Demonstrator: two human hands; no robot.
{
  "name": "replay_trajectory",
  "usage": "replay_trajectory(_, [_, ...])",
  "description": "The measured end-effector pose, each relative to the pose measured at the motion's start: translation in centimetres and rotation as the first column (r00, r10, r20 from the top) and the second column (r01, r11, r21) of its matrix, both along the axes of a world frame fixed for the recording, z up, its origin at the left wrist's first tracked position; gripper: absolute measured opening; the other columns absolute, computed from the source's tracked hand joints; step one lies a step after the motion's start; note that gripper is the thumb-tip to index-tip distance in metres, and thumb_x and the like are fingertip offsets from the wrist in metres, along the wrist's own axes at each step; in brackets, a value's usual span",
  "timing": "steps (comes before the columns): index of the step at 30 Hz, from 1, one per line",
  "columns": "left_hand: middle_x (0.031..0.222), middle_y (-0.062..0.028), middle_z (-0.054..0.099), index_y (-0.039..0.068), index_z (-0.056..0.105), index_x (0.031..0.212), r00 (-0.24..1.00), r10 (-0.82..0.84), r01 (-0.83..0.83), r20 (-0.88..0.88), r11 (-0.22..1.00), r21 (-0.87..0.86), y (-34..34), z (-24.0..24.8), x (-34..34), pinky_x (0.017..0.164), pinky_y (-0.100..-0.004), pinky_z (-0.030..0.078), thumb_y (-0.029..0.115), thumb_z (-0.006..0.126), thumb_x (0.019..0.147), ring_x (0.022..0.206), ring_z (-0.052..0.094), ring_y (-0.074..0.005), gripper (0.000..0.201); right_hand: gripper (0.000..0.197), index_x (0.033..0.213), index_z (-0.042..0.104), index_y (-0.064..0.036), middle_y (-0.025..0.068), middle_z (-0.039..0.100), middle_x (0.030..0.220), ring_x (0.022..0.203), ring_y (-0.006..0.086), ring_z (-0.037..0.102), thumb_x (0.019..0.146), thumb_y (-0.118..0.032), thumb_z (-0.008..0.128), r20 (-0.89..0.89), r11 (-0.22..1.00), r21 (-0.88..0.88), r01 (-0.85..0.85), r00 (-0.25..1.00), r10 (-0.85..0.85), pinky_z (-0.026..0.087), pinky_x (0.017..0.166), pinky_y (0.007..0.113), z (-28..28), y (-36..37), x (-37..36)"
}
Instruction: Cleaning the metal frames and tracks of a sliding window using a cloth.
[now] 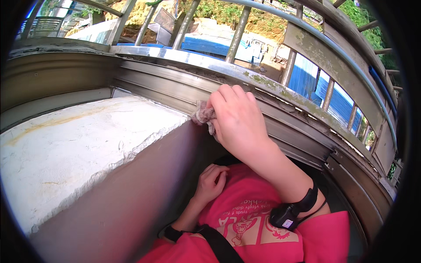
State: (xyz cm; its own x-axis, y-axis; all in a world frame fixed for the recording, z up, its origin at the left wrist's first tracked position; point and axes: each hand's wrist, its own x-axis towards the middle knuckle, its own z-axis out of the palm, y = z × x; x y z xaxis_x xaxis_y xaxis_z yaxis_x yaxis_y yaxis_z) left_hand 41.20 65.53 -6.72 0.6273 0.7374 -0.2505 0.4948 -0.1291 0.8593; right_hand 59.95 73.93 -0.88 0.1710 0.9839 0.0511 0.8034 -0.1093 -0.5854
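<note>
White plastered ledge (79,144) sat far left. Left hand (210,182) rested loosely curled against the pink shirt (250,219), holding nothing. Right hand (237,120) was bunched over a grey-pink rag (202,115), pressing it into the dirty metal window track (175,90). The rag looked soft, light and limp; best gripped wadded in the palm.

A pinkish-grey rag (202,115), grey metal window track (175,85), white wall top (74,140), pink printed shirt (250,219).
</note>
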Motion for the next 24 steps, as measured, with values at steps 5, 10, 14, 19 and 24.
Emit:
replay_trajectory(5, [0.074, -0.0111, 0.058, 0.001, 0.059, 0.086, 1.0, 0.009, -0.009, -0.017, 1.0, -0.002, 0.1, 0.0, -1.0, 0.064, -0.0326, 0.046, -0.001, 0.055, 0.076, 0.069, 0.057, -0.0258, 0.011, 0.009, 0.074, 0.062, -0.0044, 0.0082, 0.056, 0.086, 0.087, 0.0234, 0.054, 0.067, -0.008, 0.061, -0.055, 0.933, -0.216, -0.286, 0.958, 0.281, 0.045, 0.074, 0.035, 0.4, 3.9, 0.5])
replay_trajectory(10, [0.08, -0.0118, 0.06, 0.002, 0.059, 0.087, 0.995, 0.048, -0.048, -0.089, 0.999, 0.002, -0.2, -0.4, -2.2, 0.068, -0.0327, 0.046, 0.001, 0.056, 0.076, 0.074, 0.059, -0.0268, 0.011, 0.011, 0.076, 0.065, -0.0052, 0.0098, 0.06, 0.081, 0.084, 0.0259, 0.058, 0.066, -0.005, 0.061, -0.129, 0.926, -0.192, -0.325, 0.944, 0.305, 0.049, 0.071, 0.034, 0.9, 5.1, 0.1])
replay_trajectory(14, [0.081, -0.012, 0.06, 0.003, 0.06, 0.087, 0.991, 0.104, -0.108, -0.087, 0.993, -0.044, -0.2, 0.1, -2.5, 0.068, -0.033, 0.046, 0.003, 0.056, 0.077, 0.075, 0.059, -0.0271, 0.011, 0.01, 0.069, 0.064, -0.0065, 0.011, 0.062, 0.074, 0.075, 0.028, 0.061, 0.059, -0.003, 0.062, -0.197, 0.845, -0.299, -0.443, 0.895, 0.4, 0.05, 0.062, 0.037, 1.0, 11.1, 0.1])
replay_trajectory(19, [0.08, -0.0104, 0.061, 0.004, 0.061, 0.092, 0.977, 0.15, -0.154, -0.15, 0.988, -0.011, -1.1, -0.6, -3.8, 0.069, -0.0307, 0.047, 0.004, 0.056, 0.079, 0.076, 0.061, -0.0234, 0.014, 0.011, 0.066, 0.064, -0.0073, 0.0112, 0.063, 0.07, 0.07, 0.0277, 0.061, 0.056, -0.004, 0.063, -0.245, 0.742, -0.274, -0.612, 0.79, 0.562, 0.048, 0.057, 0.037, 0.4, 15.0, -2.3])
replay_trajectory(24, [0.084, -0.0121, 0.061, 0.005, 0.062, 0.091, 0.954, 0.231, -0.241, -0.19, 0.97, -0.029, -2.7, -0.4, -4.4, 0.071, -0.0331, 0.048, 0.006, 0.056, 0.079, 0.08, 0.06, -0.0272, 0.013, 0.019, 0.076, 0.067, -0.0061, 0.0116, 0.065, 0.079, 0.078, 0.0257, 0.064, 0.058, -0.008, 0.069, -0.119, 0.809, -0.092, -0.58, 0.813, 0.57, 0.052, 0.061, 0.035, 1.3, 20.5, -8.3])
